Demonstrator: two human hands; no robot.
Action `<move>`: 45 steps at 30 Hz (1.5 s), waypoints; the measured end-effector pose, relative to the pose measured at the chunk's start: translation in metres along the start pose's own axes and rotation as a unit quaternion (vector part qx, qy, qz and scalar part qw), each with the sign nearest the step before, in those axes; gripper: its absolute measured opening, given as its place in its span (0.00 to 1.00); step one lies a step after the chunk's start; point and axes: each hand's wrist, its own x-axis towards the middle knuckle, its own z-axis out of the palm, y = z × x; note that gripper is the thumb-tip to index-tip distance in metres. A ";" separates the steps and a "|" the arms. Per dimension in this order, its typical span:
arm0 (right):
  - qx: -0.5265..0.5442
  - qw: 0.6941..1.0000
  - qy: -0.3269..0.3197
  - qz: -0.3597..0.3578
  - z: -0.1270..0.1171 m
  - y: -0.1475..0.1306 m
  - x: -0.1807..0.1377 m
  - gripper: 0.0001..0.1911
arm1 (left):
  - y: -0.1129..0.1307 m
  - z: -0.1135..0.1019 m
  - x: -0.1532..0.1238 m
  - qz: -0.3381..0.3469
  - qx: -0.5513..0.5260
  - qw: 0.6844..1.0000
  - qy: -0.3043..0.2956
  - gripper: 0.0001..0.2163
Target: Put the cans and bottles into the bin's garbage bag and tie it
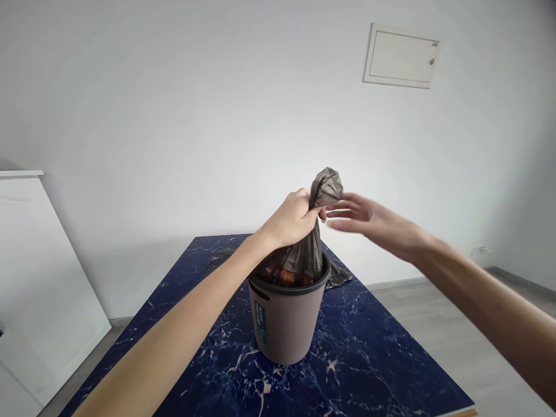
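My left hand (297,217) is closed round the gathered neck of a dark, see-through garbage bag (306,255). The bag's bunched top puffs out above the fist, and its lower part sits inside a brownish trash can (289,327) with a black rim. Orange-brown contents show faintly through the plastic. Just right of the bag's neck is my right hand (362,217), its fingers stretched out and apart, holding nothing. Its fingertips come close to the bag's top; whether they touch it I cannot tell.
The can stands on a blue marble-patterned table (356,347). Black plastic (339,275) lies behind the can on the right, with more at its left. A white cabinet (43,278) stands at the left, and a pale wall with a panel box (402,56) rises behind.
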 end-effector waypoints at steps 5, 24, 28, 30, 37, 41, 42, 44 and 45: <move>0.117 0.988 -0.096 -0.034 0.046 0.013 0.015 0.35 | 0.003 -0.006 0.000 -0.014 0.077 0.997 -0.023 0.10; 0.203 0.967 -0.151 -0.023 0.067 0.008 0.025 0.22 | -0.046 -0.084 -0.118 -0.357 0.106 0.918 -0.139 0.33; 0.232 0.963 -0.132 -0.032 0.067 0.000 0.025 0.21 | -0.054 -0.089 -0.123 -0.276 -0.007 0.958 -0.077 0.22; 0.298 0.949 -0.101 -0.028 0.067 -0.004 0.026 0.18 | -0.054 -0.092 -0.125 -0.263 -0.072 0.961 -0.033 0.21; 0.423 0.906 0.017 0.028 0.059 0.001 0.038 0.19 | -0.057 -0.092 -0.134 -0.256 -0.293 0.919 0.065 0.15; 0.293 0.956 0.015 0.026 0.061 0.000 0.033 0.16 | -0.064 -0.089 -0.139 -0.234 -0.364 0.900 0.054 0.12; 0.231 0.972 -0.002 0.032 0.063 -0.003 0.031 0.16 | -0.064 -0.089 -0.138 -0.230 -0.367 0.900 0.046 0.12; 0.097 0.992 -0.058 0.058 0.070 -0.012 0.028 0.21 | -0.061 -0.087 -0.135 -0.217 -0.355 0.909 0.035 0.13; 0.043 0.993 -0.091 0.069 0.073 -0.017 0.028 0.26 | -0.058 -0.086 -0.132 -0.208 -0.344 0.915 0.028 0.15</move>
